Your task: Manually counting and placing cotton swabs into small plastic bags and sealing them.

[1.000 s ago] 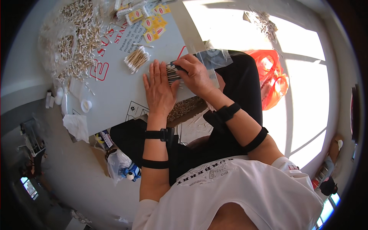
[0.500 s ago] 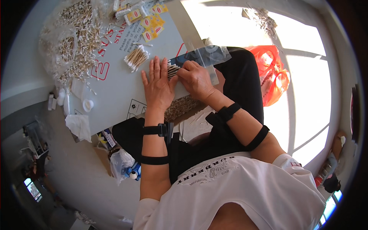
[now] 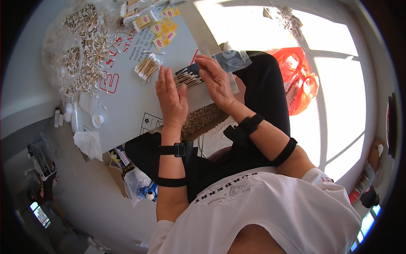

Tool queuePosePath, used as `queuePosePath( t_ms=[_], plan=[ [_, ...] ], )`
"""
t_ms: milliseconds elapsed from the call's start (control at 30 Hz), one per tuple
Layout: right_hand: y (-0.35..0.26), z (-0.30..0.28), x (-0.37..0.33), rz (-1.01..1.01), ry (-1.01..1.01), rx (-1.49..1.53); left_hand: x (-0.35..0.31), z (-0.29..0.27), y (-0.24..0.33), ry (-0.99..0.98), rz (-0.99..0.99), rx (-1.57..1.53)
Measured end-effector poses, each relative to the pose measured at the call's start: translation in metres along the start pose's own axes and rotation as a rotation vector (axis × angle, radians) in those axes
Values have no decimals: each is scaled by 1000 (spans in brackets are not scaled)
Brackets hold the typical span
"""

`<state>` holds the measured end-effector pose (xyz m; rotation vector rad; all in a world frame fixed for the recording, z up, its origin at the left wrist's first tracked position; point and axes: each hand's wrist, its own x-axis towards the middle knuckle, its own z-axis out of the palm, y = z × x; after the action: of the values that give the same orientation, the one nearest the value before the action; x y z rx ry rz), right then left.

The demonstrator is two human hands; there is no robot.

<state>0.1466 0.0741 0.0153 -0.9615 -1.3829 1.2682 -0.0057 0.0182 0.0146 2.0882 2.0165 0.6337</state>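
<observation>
Between my hands a row of cotton swabs (image 3: 187, 79) lies on a dark strip at the table's near right edge. My left hand (image 3: 172, 99) stands at the row's left end, fingers stretched upward and thumb apart, holding nothing I can see. At the right end is my right hand (image 3: 216, 82), its fingers extended and slightly bent, with no swab visible in them. Just beyond my left fingertips rests a separate bundle of cotton swabs (image 3: 147, 67). A clear plastic bag (image 3: 234, 60) lies past my right hand, over the table edge.
A large clear bag (image 3: 55, 55) spills a heap of loose swabs (image 3: 86, 51) across the far left. Yellow labels (image 3: 164, 34) and packed swabs (image 3: 144, 19) sit at the back. A white tissue (image 3: 89, 144) hangs at the left edge. Right of my leg, a red plastic bag (image 3: 302, 84) lies on the floor.
Both hands have drawn apart from the swab row, my right fingers letting go and lifting away. The row is now more exposed and fanned out.
</observation>
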Motion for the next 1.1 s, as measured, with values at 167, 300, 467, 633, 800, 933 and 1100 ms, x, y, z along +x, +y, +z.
queuePosePath(
  t_ms=[167, 300, 467, 633, 800, 933, 1100],
  plan=[
    [19, 21, 8, 2, 24, 105, 6, 20, 3, 456, -332, -904],
    [27, 32, 4, 18, 36, 207, 11, 28, 11, 430, -256, -941],
    [13, 4, 16, -11, -125, -59, 4, 10, 2, 309, -184, -605],
    [1, -16, 24, -303, -334, -631, -7, -4, 19, -24, -67, 24],
    [11, -13, 34, -525, -433, -796, -14, 8, 15, -34, -103, 102],
    [12, -11, 38, -601, -451, -859, -15, 12, 13, -36, -97, 108],
    [11, -13, 41, -579, -533, -796, -15, 13, 14, -27, -111, 128]
  ],
)
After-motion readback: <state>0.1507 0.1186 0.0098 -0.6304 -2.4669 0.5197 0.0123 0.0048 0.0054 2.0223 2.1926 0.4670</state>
